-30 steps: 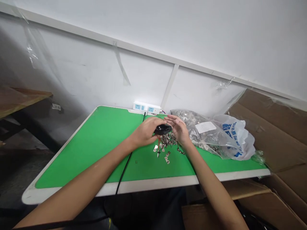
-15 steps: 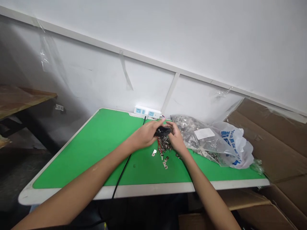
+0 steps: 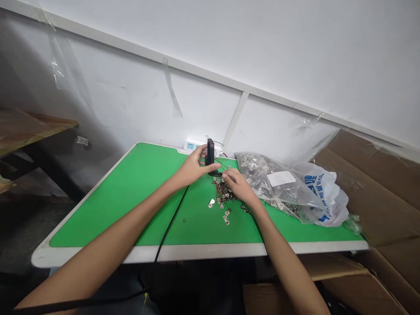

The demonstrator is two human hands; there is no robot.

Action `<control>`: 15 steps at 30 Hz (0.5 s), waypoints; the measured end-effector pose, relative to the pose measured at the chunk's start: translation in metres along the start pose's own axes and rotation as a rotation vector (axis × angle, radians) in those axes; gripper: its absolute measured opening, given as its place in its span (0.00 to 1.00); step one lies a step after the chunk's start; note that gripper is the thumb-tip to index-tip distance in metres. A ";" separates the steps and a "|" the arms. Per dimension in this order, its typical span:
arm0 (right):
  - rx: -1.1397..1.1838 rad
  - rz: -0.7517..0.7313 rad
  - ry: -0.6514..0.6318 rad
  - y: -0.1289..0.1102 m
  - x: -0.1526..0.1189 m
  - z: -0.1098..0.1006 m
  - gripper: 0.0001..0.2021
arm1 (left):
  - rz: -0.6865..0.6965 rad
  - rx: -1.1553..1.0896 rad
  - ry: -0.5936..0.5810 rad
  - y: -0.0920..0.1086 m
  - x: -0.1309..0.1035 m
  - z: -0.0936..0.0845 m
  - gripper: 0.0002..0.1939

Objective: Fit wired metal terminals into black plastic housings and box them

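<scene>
A black plastic frame-like piece [image 3: 210,153] is held upright above the far middle of the green table top. My left hand [image 3: 192,168] is closed round it from the left, thumb stretched along its lower part. Thin wires [image 3: 221,164] show beside the piece, close to my right fingers. My right hand [image 3: 239,186] is closed in a pinch at the lower end of the piece; what lies between the fingertips is too small to make out. Below the hands lies a heap of small metal parts [image 3: 225,191], with a few pale flat metal parts [image 3: 211,203] nearer me.
A white power strip [image 3: 190,145] stands at the table's back edge against the wall. A clear bag of metal parts [image 3: 259,170] and a white plastic bag [image 3: 328,197] lie on the right. A black cable [image 3: 170,223] crosses the green table [image 3: 98,210]. Cardboard [image 3: 370,192] is at the right.
The black piece has turned from lying flat between both hands to standing upright in my left hand. My right hand has shifted down to its lower end, fingers now pinched.
</scene>
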State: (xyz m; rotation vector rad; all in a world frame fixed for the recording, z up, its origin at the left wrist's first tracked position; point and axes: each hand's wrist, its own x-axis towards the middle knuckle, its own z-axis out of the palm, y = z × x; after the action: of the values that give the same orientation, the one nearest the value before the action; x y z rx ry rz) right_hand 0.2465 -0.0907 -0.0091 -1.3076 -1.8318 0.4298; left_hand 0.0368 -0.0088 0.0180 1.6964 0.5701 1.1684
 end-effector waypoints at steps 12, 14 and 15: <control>0.062 -0.123 -0.408 -0.011 -0.011 0.005 0.13 | -0.239 -0.185 0.309 -0.015 0.007 -0.001 0.36; 0.019 -0.124 -0.449 -0.010 -0.011 0.007 0.08 | -0.255 -0.234 0.298 -0.018 0.007 0.000 0.37; 0.011 -0.126 -0.458 -0.009 -0.011 0.008 0.06 | -0.254 -0.231 0.287 -0.018 0.007 0.000 0.37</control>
State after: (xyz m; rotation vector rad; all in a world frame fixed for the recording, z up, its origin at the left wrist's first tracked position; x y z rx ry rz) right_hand 0.2355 -0.1024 -0.0120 -1.1409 -2.2689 0.7146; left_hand 0.0421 0.0050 0.0049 1.2304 0.7702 1.2467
